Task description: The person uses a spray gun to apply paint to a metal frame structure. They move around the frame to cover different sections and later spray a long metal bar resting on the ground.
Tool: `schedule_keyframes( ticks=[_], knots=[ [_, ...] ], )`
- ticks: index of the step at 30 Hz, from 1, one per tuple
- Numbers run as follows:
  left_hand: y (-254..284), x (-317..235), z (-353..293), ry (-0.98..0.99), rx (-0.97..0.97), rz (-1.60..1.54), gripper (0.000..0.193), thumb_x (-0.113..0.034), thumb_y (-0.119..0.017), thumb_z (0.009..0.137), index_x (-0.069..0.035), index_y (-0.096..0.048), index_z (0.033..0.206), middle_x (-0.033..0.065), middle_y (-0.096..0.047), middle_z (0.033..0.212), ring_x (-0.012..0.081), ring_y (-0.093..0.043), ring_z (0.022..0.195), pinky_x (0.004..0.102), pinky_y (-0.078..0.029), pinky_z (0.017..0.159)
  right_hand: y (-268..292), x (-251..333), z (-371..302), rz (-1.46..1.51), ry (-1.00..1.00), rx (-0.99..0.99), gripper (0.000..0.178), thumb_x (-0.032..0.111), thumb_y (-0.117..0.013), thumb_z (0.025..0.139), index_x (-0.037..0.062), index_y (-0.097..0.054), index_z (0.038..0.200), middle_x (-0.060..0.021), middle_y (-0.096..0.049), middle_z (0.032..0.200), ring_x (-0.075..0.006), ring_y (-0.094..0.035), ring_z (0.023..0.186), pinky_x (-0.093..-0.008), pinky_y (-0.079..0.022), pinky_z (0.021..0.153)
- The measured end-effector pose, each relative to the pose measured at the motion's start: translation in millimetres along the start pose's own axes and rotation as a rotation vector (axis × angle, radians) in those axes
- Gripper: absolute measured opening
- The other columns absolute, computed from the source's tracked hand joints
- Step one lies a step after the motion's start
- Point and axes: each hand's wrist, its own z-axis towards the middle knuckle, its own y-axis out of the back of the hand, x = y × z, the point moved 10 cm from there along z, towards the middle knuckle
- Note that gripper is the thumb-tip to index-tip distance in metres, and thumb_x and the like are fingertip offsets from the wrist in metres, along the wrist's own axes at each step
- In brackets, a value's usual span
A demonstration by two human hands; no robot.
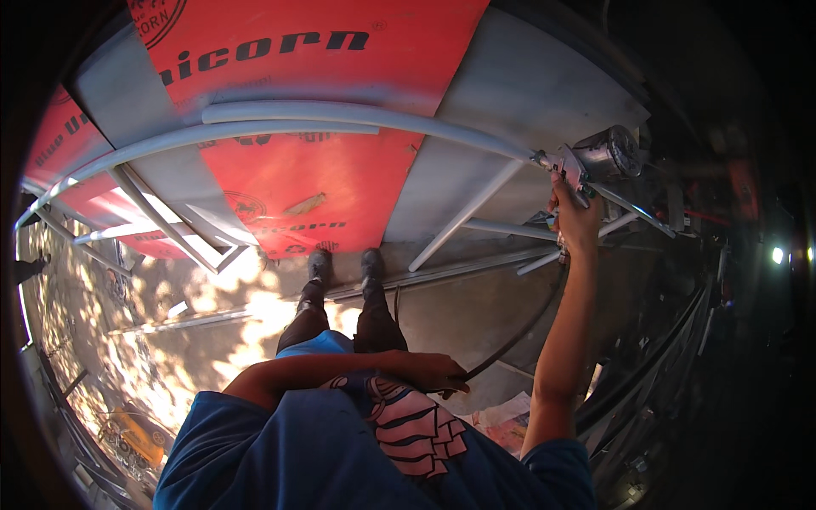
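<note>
Head view: right hand (575, 219) grips a silver metal spray gun (595, 160) raised against the grey-painted curved metal frame (340, 115) — left hand (433, 371) closes around its black hose (518, 333) at the waist.

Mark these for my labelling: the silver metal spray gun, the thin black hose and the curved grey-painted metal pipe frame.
silver metal spray gun (595, 157), head view, on its metal cup.
thin black hose (523, 331), head view, mid-length of its curve.
curved grey-painted metal pipe frame (340, 113), head view, on the top bent pipe.
</note>
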Motion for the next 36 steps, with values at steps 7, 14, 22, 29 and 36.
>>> schedule_keyframes(
  ticks=[7,14,22,29,36],
  knots=[
    [2,7,-36,-0.014,-0.042,0.018,0.050,-0.045,-0.050,0.110,0.000,-0.068,0.101,0.0122,-0.075,0.088,0.0301,-0.072,0.087,0.0427,-0.053,0.083,-88,69,-11,0.172,0.034,0.250,0.028,0.036,-0.076,0.097,0.0085,-0.070,0.095,0.0010,-0.065,0.074,-0.0091,-0.064,0.062,-0.0240,-0.039,0.041],
    [9,10,-60,-0.028,-0.114,0.037,0.046,-0.043,-0.050,0.111,-0.001,-0.067,0.100,0.0117,-0.075,0.088,0.0301,-0.073,0.087,0.0430,-0.054,0.083,-114,72,-8,0.089,-0.021,0.234,0.025,0.034,-0.075,0.097,0.0084,-0.071,0.098,0.0011,-0.065,0.073,-0.0100,-0.065,0.063,-0.0241,-0.039,0.041],
    [15,4,-77,-0.032,-0.119,0.039,0.047,-0.041,-0.049,0.111,-0.001,-0.067,0.095,0.0101,-0.075,0.086,0.0281,-0.073,0.084,0.0415,-0.054,0.081,-67,7,26,-0.312,0.098,-0.099,0.029,0.031,-0.078,0.094,0.0024,-0.072,0.092,-0.0048,-0.070,0.073,-0.0156,-0.067,0.059,-0.0339,-0.050,0.048],
    [12,4,-77,-0.036,-0.101,0.047,0.048,-0.044,-0.050,0.111,-0.003,-0.068,0.094,0.0086,-0.075,0.083,0.0271,-0.073,0.081,0.0407,-0.054,0.079,-51,9,10,-0.285,0.073,-0.133,0.028,0.029,-0.078,0.094,0.0017,-0.072,0.093,-0.0072,-0.069,0.070,-0.0182,-0.065,0.056,-0.0369,-0.049,0.050],
    [9,10,-87,-0.030,-0.116,0.030,0.047,-0.045,-0.051,0.110,-0.003,-0.068,0.094,0.0084,-0.075,0.083,0.0264,-0.073,0.083,0.0400,-0.054,0.079,-124,53,-2,-0.139,0.009,0.047,0.026,0.027,-0.076,0.095,0.0037,-0.069,0.085,-0.0012,-0.060,0.058,-0.0115,-0.051,0.042,-0.0299,-0.039,0.040]
  ],
)
